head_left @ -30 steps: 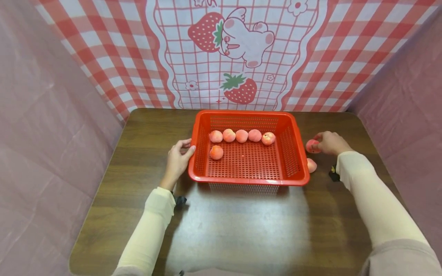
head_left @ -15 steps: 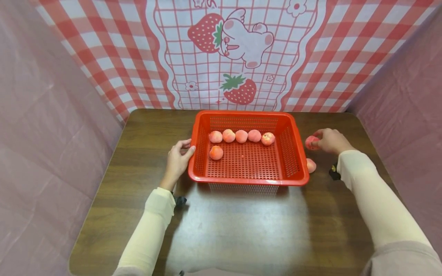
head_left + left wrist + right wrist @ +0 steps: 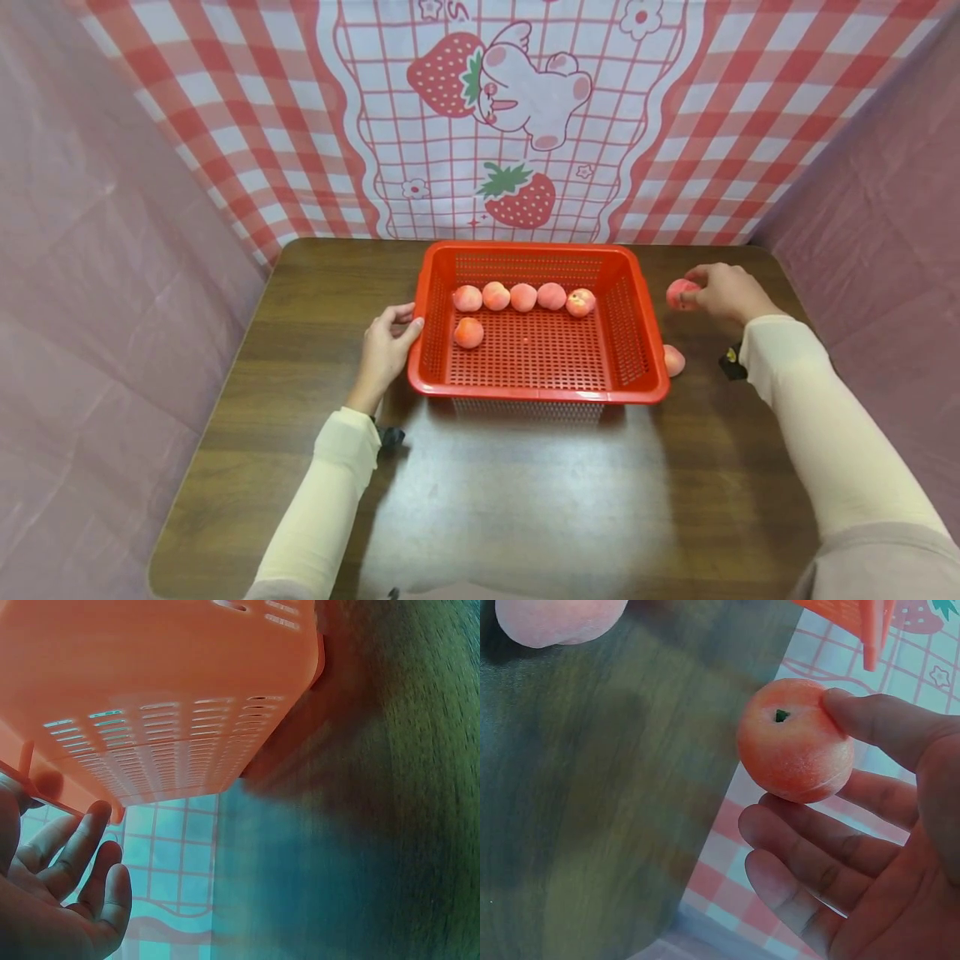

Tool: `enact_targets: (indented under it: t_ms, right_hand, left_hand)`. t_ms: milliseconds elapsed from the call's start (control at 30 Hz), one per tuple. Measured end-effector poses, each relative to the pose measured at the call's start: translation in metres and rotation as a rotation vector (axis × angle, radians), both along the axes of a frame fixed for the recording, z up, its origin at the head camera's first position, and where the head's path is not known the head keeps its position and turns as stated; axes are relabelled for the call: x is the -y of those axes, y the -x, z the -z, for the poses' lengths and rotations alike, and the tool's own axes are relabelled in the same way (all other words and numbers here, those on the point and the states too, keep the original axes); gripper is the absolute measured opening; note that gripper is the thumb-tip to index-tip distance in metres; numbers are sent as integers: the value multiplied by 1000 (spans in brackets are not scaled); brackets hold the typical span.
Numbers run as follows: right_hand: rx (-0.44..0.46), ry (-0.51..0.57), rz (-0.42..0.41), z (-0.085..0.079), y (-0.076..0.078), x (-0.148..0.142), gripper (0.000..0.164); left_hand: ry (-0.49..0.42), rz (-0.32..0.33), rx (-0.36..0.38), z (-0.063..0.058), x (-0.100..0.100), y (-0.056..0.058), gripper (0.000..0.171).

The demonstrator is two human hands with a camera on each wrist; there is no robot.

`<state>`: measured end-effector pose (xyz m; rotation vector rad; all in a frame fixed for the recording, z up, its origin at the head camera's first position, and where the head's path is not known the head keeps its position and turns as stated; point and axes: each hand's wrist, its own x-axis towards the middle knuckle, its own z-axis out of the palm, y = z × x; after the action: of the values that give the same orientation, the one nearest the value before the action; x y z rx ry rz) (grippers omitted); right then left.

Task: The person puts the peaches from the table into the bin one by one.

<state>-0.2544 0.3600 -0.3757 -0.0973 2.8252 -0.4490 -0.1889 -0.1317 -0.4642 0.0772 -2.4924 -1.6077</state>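
A red perforated plastic basket (image 3: 540,393) stands on the table with several peaches inside: a row along its far side and one peach (image 3: 468,332) nearer at the left. My left hand (image 3: 387,350) holds the basket's left rim, thumb on top. In the left wrist view, the other fingers (image 3: 94,825) curl loosely below that rim. Right of the basket, my right hand (image 3: 731,293) pinches a peach (image 3: 795,742) between thumb and fingers, its small dark stem mark showing. Another peach (image 3: 673,361) lies on the table by the basket's right side, partly hidden by the rim.
The brown wooden table (image 3: 525,500) has a red-and-white checked cloth (image 3: 277,133) with strawberries hanging behind it. Pinkish curtains (image 3: 97,292) close in both sides. Small dark devices sit at both wrists.
My right hand has lifted the peach and moved slightly away from me and to the right. My left hand stays at the basket rim.
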Motion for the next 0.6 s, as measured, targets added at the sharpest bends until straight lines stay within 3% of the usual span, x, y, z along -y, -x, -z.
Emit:
enact_targets:
  t_ms: [600]
  right_hand:
    - [-108, -23, -33, -17, 6, 13, 50]
  left_hand:
    - [6, 1, 15, -1, 0, 0, 35]
